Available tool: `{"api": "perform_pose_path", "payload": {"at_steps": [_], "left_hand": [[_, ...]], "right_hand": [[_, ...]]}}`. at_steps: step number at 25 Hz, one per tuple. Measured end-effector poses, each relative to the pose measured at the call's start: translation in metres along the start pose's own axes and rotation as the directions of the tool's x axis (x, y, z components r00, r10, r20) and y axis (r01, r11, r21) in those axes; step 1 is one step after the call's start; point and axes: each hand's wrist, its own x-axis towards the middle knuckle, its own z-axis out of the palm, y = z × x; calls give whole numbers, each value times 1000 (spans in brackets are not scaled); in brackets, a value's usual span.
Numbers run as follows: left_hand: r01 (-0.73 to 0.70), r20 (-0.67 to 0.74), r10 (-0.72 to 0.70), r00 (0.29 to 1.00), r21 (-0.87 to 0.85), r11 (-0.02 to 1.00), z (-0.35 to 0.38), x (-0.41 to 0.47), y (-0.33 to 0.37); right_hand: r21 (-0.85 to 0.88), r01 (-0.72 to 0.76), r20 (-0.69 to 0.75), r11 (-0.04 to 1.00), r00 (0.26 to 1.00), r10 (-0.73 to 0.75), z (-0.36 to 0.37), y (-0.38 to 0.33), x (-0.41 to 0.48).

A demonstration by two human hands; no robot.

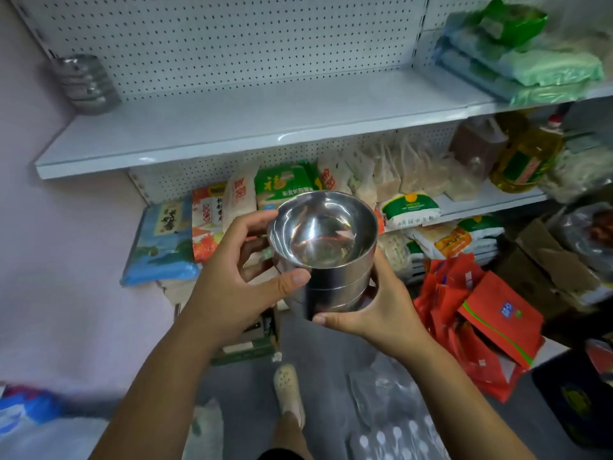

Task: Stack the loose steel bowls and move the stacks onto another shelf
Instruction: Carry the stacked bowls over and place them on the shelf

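Observation:
A stack of shiny steel bowls [323, 247] hangs in mid-air in front of the shelving, below the white upper shelf [232, 127]. My left hand [238, 273] grips its left side, fingers behind and thumb across the front. My right hand [374, 307] cups the stack's bottom right, thumb along the base. A second stack of steel bowls [87, 83] stands at the far left end of the upper shelf, against the pegboard back.
Green and blue packets [524, 61] pile on the upper shelf's right end. Rice bags [282, 187] and an oil bottle [527, 157] fill the lower shelf. Red packets [481, 327], cardboard boxes and plastic lie on the floor around my foot [288, 393].

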Motion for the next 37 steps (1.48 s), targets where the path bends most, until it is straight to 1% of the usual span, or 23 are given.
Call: {"api": "perform_pose_path", "payload": {"at_steps": [3,10,14,16,19,24,28,31,37], "left_hand": [[-45,62,47,997,-30,999,-11,73,-13],[-164,161,163,973,-10,986,-54,264,-12],[-224,175,195,965,163,961,-65,336,-16],[-236,180,203,962,184,954,-65,362,-21],[-234,169,206,964,164,958,-66,398,-30],[-245,56,240,969,130,961,-68,466,-39],[-202,-44,208,977,106,974,-62,523,-53],[-137,-111,148,983,105,985,-49,561,-65],[-54,-193,81,978,143,988,-30,606,-96]], "right_hand": [[5,7,-55,1000,998,-7,-7,12,64],[-41,72,-223,997,972,-80,-15,11,230],[-31,56,-276,998,959,-62,-15,21,288],[-44,49,-284,998,957,-59,-20,28,312],[-48,47,-259,998,964,-58,-31,34,351],[-56,68,-174,996,982,-77,-53,46,440],[-57,78,-91,995,992,-83,-75,67,515],[-91,84,-28,992,996,-87,-92,90,560],[-94,41,71,995,997,-34,-111,135,615]]}}
